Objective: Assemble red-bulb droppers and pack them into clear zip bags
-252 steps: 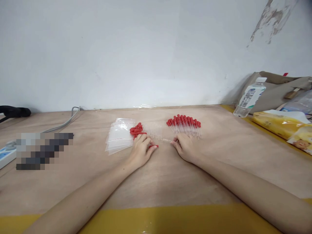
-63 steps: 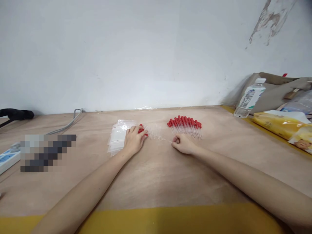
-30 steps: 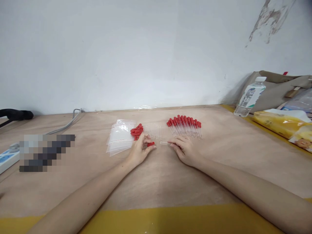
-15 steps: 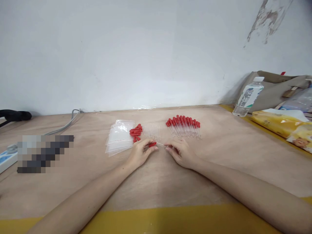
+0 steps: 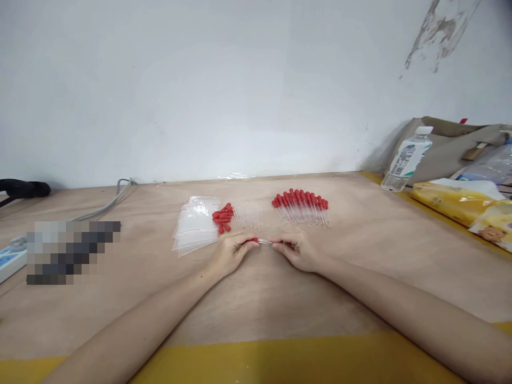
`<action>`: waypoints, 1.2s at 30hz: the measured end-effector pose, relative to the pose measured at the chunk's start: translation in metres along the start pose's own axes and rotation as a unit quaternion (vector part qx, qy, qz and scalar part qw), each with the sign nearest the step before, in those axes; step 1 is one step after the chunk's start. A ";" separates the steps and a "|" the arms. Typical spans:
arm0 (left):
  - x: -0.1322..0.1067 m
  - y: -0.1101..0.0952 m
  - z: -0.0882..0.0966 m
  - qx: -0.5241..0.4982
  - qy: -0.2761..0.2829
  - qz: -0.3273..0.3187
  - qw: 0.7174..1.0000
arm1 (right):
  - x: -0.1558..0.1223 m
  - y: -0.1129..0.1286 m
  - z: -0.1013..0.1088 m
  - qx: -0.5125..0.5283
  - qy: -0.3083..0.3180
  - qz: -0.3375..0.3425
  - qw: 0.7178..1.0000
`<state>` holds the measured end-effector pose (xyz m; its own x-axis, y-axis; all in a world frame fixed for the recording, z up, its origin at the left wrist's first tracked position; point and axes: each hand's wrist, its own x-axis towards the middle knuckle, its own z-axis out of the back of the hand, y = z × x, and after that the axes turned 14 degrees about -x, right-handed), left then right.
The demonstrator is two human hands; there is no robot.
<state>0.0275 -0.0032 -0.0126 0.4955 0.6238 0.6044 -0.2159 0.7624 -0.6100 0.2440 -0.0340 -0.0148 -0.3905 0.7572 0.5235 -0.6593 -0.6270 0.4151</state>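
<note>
My left hand (image 5: 231, 253) is closed on a red rubber bulb (image 5: 255, 240), most of it covered by the fingers. A thin clear dropper tube (image 5: 264, 241) runs from the bulb to my right hand (image 5: 298, 250), whose thumb and fingers pinch its other end. Whether the tube sits inside the bulb's mouth I cannot tell. Just beyond my left hand lie several loose red bulbs (image 5: 223, 215) and a row of bare clear tubes (image 5: 248, 216). Past my right hand, a fanned row of droppers (image 5: 302, 205) has red bulbs on clear stems.
Clear plastic bags (image 5: 196, 226) lie overlapped left of the bulbs. A water bottle (image 5: 407, 160), a grey-brown bag (image 5: 440, 152) and a yellow package (image 5: 448, 200) stand at the right. On the left are a grey cable (image 5: 108, 208), a power strip (image 5: 12, 264) and a blurred-out object (image 5: 74, 253).
My left fingers have moved forward over the red bulb, so less of it shows. My right hand has shifted very slightly; the rows on the table are unchanged.
</note>
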 end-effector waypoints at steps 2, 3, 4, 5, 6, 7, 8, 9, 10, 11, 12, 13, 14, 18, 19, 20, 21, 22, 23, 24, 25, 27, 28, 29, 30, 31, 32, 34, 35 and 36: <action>-0.001 0.000 0.000 -0.007 0.014 0.000 1.000 | 0.002 -0.003 0.000 0.046 0.018 -0.002 0.999; -0.001 0.000 0.001 -0.011 0.022 0.000 1.000 | 0.003 -0.005 0.001 0.060 0.031 -0.003 0.998; -0.002 -0.001 0.001 -0.014 0.031 0.003 0.999 | 0.004 -0.006 0.002 0.067 0.044 -0.003 0.997; -0.002 -0.002 0.001 -0.017 0.041 0.007 0.999 | 0.005 -0.006 0.003 0.068 0.057 -0.002 0.996; -0.002 -0.004 0.001 -0.019 0.054 0.012 0.998 | 0.006 -0.007 0.005 0.065 0.069 0.001 0.995; -0.002 -0.005 0.001 -0.020 0.066 0.017 0.997 | 0.007 -0.007 0.007 0.057 0.080 0.006 0.995; -0.002 -0.007 0.001 -0.020 0.079 0.022 0.996 | 0.008 -0.008 0.010 0.044 0.088 0.014 0.995; -0.002 -0.008 0.001 -0.019 0.090 0.026 0.995 | 0.009 -0.008 0.012 0.023 0.093 0.023 0.995; -0.002 -0.009 0.001 -0.017 0.099 0.029 0.994 | 0.010 -0.008 0.015 -0.004 0.096 0.032 0.995; -0.002 -0.010 0.001 -0.015 0.107 0.031 0.994 | 0.011 -0.008 0.017 -0.035 0.097 0.040 0.994; -0.002 -0.010 0.000 -0.014 0.113 0.033 0.993 | 0.011 -0.008 0.019 -0.067 0.098 0.045 0.992; -0.002 -0.011 0.000 -0.013 0.117 0.035 0.992 | 0.011 -0.008 0.020 -0.098 0.099 0.048 0.989; -0.002 -0.011 -0.001 -0.014 0.119 0.038 0.992 | 0.011 -0.007 0.021 -0.127 0.097 0.051 0.986; -0.002 -0.007 -0.003 -0.006 0.092 0.061 0.994 | 0.005 -0.005 0.014 -0.230 0.031 0.080 0.969; -0.002 -0.006 -0.003 0.003 0.081 0.064 0.995 | 0.003 -0.004 0.011 -0.248 0.006 0.088 0.965; -0.002 -0.005 -0.003 0.012 0.069 0.064 0.995 | 0.002 -0.004 0.007 -0.260 -0.014 0.094 0.961; -0.001 -0.004 -0.004 0.021 0.059 0.061 0.996 | 0.001 -0.004 0.004 -0.264 -0.028 0.098 0.959; -0.001 -0.004 -0.003 0.027 0.050 0.056 0.997 | 0.000 -0.004 0.002 -0.259 -0.034 0.100 0.960; 0.000 -0.003 -0.003 0.031 0.042 0.050 0.997 | 0.000 -0.005 0.001 -0.247 -0.034 0.101 0.963; 0.001 -0.003 -0.003 0.031 0.034 0.043 0.998 | 0.001 -0.005 0.000 -0.230 -0.031 0.097 0.968; 0.002 -0.002 -0.002 0.028 0.026 0.033 0.999 | 0.002 -0.006 0.001 -0.209 -0.028 0.090 0.973; 0.004 -0.002 -0.001 0.018 0.014 0.015 1.000 | 0.004 -0.007 0.003 -0.169 -0.026 0.073 0.983; 0.004 -0.002 0.000 0.015 0.010 0.010 1.000 | 0.005 -0.008 0.004 -0.156 -0.026 0.065 0.985; 0.005 -0.001 0.000 0.015 0.010 0.010 1.000 | 0.005 -0.008 0.005 -0.149 -0.025 0.059 0.987; 0.005 -0.001 0.001 0.017 0.014 0.017 1.000 | 0.005 -0.009 0.006 -0.146 -0.022 0.057 0.987; 0.004 0.000 0.001 0.020 0.020 0.030 0.999 | 0.005 -0.009 0.006 -0.147 -0.019 0.059 0.987; 0.004 0.000 0.000 0.020 0.027 0.045 0.998 | 0.004 -0.009 0.006 -0.151 -0.019 0.063 0.986; 0.003 0.001 -0.001 0.007 0.044 0.075 0.996 | 0.003 -0.009 0.005 -0.160 -0.025 0.076 0.984; 0.002 0.001 -0.001 -0.005 0.051 0.086 0.995 | 0.003 -0.009 0.005 -0.164 -0.029 0.084 0.982; 0.002 0.001 -0.002 -0.017 0.055 0.092 0.994 | 0.002 -0.009 0.004 -0.168 -0.032 0.091 0.981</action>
<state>0.0298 -0.0017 -0.0132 0.5389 0.7288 0.4224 -0.2838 0.6292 -0.7236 0.2515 -0.0277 -0.0140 -0.4867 0.6188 0.6166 -0.7616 -0.6463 0.0475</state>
